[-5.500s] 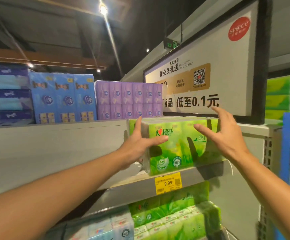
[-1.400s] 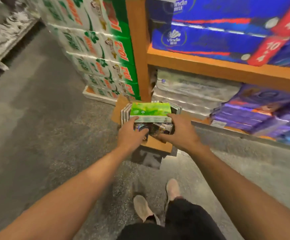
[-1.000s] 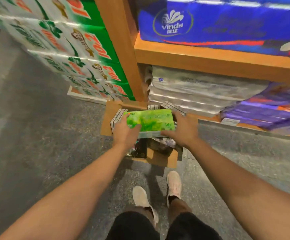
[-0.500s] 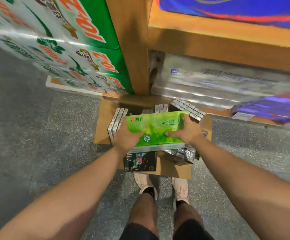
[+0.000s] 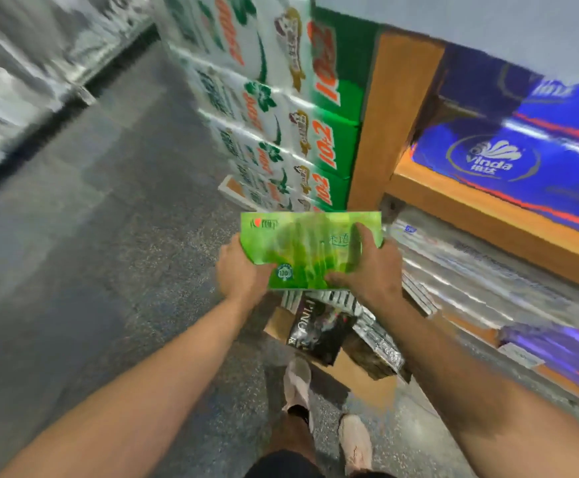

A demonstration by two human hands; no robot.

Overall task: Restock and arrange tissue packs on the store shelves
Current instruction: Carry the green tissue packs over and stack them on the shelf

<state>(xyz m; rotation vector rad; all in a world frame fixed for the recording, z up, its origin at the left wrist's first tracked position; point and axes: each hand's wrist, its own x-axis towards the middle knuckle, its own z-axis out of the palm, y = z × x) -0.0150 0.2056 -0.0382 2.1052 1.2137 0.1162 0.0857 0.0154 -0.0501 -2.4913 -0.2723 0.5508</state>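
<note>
Green tissue pack (image 5: 301, 248) held up in the air above an open cardboard box (image 5: 360, 381) on the floor (image 5: 108, 270), printed face toward camera, roughly level. Left hand (image 5: 238, 270) grips its lower-left corner, thumb on the front; right hand (image 5: 372, 267) grips the right end, thumb up across the front face, fingers curled behind. Box below holds dark packaged items and silvery packs, details blurred. Behind the pack, a stack of green-and-white cartons (image 5: 281, 108) stands on the floor beside an orange wooden shelf post (image 5: 391, 115). Blue Vinda packs (image 5: 509, 157) sit on the shelf at right, silvery and purple packs on the level below. Person's light shoes (image 5: 326, 415) visible near the box. Frame motion-blurred.
</note>
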